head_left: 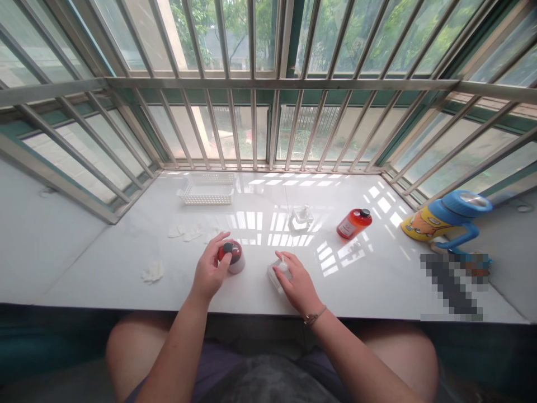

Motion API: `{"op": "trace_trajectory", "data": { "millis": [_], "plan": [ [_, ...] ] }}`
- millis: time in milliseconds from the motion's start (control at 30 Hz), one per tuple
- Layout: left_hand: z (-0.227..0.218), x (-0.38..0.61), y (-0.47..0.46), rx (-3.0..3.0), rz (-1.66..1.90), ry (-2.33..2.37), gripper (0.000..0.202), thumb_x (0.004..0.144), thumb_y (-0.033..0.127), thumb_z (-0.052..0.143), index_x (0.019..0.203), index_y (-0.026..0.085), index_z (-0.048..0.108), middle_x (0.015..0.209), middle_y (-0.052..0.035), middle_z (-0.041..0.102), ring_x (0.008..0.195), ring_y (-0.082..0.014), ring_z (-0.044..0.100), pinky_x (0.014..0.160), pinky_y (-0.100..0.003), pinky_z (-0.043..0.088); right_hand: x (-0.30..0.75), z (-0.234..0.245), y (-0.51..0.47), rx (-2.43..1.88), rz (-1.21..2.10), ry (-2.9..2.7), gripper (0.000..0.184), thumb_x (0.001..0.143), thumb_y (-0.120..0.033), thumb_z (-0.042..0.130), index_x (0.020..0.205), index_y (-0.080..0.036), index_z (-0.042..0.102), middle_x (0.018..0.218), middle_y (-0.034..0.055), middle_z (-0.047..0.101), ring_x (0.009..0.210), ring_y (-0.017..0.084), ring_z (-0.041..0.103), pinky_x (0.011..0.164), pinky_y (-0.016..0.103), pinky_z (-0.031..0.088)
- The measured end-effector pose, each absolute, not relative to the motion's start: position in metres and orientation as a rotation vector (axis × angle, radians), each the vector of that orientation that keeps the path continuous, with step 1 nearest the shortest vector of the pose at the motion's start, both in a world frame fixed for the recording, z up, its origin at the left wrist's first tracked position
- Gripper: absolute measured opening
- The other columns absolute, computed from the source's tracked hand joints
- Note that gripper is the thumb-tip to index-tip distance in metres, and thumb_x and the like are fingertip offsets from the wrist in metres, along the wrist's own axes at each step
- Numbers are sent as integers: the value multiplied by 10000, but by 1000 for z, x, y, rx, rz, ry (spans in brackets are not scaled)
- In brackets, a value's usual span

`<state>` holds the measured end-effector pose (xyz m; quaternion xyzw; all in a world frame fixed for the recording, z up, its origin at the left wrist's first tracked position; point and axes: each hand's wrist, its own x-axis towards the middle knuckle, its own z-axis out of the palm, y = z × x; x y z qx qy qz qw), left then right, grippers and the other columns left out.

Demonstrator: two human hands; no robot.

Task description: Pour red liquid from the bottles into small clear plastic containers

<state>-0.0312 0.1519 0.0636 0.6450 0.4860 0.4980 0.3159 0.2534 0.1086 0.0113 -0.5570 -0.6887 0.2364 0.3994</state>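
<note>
My left hand [213, 268] is closed around a dark red bottle [237, 253] with a black cap, which stands on the white counter. The thumb and fingers lie on either side of the cap. To its right, my right hand [298, 282] is closed over the top of a clear, squarish pump bottle [274, 275], partly hidden under the fingers. Farther back, a second clear square pump bottle [302, 218] stands by itself. An orange-red bottle [353, 225] with a black cap and pale label sits to the right, apart from both hands.
A white perforated basket [207, 191] stands at the back left. Crumpled white tissues [152, 272] and flat white pieces [185, 232] lie on the left. A yellow and blue flask [440, 218] is at the right, near a blurred-out dark item [453, 285]. Metal bars [277, 84] line the window.
</note>
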Motion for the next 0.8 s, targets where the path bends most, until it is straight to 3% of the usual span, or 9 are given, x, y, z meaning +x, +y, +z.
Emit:
{"op": "trace_trajectory", "data": {
  "millis": [233,433,533,667,800],
  "plan": [
    [61,-23,153,1449,1382,1277,344,900,452,831,1145,235,726,1491,-146,648,1415,-360,628,1176,-544,549,253,11,109,-1409,575,-1739,471,1072,-464,597,1492,-260,657,1428,129,686,1343,312,660,1167,510,551],
    [57,-19,156,1253,1452,1272,430,807,449,923,1068,228,662,1373,-127,703,1273,-316,713,1098,-516,598,252,12,109,-1406,564,-1741,466,1074,-459,591,1489,-258,660,1423,132,687,1341,311,662,1161,513,559],
    [57,-20,156,1220,1438,1251,501,772,434,952,1123,238,653,1356,-118,718,1234,-311,733,1065,-507,615,252,11,109,-1409,565,-1741,465,1072,-461,597,1488,-265,662,1428,130,687,1348,313,660,1166,517,556],
    [58,-24,155,1327,1308,1289,524,842,454,898,1290,257,711,1408,-120,715,1309,-334,696,1166,-531,540,253,10,109,-1411,572,-1742,471,1074,-471,592,1489,-259,660,1436,130,685,1356,313,654,1180,519,546],
    [57,-23,155,1333,1361,1262,429,860,451,889,1185,245,699,1457,-133,690,1378,-348,654,1198,-559,507,252,10,109,-1414,577,-1739,476,1079,-475,584,1494,-253,655,1445,134,679,1362,313,648,1186,523,538]
  ]
}}
